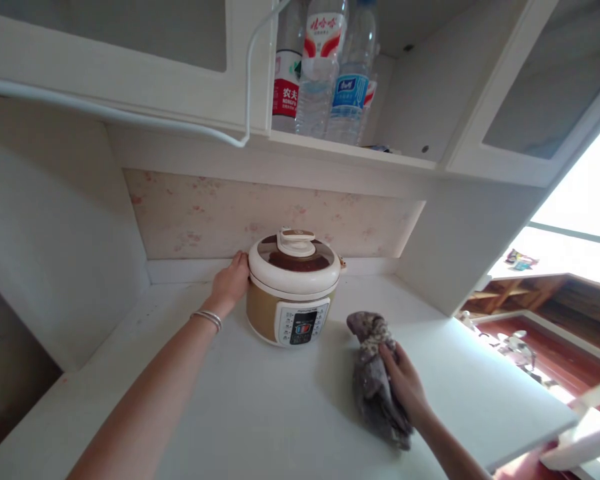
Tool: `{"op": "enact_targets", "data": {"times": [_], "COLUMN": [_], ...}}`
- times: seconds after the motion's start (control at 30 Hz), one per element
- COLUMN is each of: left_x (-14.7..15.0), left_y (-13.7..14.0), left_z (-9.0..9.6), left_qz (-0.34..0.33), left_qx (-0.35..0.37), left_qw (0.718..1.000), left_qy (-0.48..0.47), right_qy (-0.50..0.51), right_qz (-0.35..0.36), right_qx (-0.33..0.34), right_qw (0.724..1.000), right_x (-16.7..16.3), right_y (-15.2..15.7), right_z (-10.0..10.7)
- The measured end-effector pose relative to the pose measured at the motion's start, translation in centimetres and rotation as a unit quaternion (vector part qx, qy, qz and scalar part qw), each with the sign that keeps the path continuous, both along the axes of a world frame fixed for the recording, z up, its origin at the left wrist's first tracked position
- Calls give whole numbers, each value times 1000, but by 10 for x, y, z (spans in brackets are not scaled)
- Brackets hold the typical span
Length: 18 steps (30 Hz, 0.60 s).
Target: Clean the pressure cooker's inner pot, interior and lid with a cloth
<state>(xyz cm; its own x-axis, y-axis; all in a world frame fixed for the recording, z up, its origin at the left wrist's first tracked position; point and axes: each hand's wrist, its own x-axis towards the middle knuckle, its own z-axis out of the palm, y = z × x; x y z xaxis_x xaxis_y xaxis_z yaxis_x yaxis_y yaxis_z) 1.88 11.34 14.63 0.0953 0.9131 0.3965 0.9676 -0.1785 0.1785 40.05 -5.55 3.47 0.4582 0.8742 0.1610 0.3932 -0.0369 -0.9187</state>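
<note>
An electric pressure cooker (300,287) with a white lid, a gold body and a front control panel stands upright on the white counter (220,413). My left hand (231,283), a bangle on its wrist, grips the cooker's left side near the lid's edge; the fingertips are partly hidden behind it. To the right of the cooker, my right hand (403,377) is closed on a bunched grey rag (375,380). The rag hangs down over the counter surface, apart from the cooker.
Above the counter, an open cabinet holds several plastic bottles (347,93). A white cable (180,123) runs along the cabinet front (145,63). Flowered paper (220,213) covers the back wall. A window (590,173) and a reddish floor (555,347) lie to the right.
</note>
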Motion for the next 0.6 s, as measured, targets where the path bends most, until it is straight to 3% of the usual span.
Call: {"op": "enact_targets", "data": {"times": [0.1, 0.17, 0.23, 0.33, 0.43, 0.6], "left_x": [0, 1, 2, 3, 3, 1], "left_y": [-1, -2, -2, -3, -2, 1], "left_z": [0, 1, 2, 2, 3, 3], "left_qz": [5, 10, 10, 12, 14, -3], "left_qx": [-1, -5, -7, -9, -13, 6], "left_qw": [1000, 1000, 1000, 1000, 1000, 1000], "left_qy": [-1, -4, -8, -19, -24, -21], "right_qy": [159, 167, 123, 12, -67, -59], "right_qz": [-23, 5, 64, 163, 192, 311], "right_qx": [105, 199, 252, 225, 191, 153], "right_qw": [981, 966, 958, 961, 960, 936], "right_x": [-5, -16, -34, -68, -96, -120], "right_y": [26, 51, 82, 133, 185, 254], "right_z": [57, 99, 136, 171, 189, 218]}}
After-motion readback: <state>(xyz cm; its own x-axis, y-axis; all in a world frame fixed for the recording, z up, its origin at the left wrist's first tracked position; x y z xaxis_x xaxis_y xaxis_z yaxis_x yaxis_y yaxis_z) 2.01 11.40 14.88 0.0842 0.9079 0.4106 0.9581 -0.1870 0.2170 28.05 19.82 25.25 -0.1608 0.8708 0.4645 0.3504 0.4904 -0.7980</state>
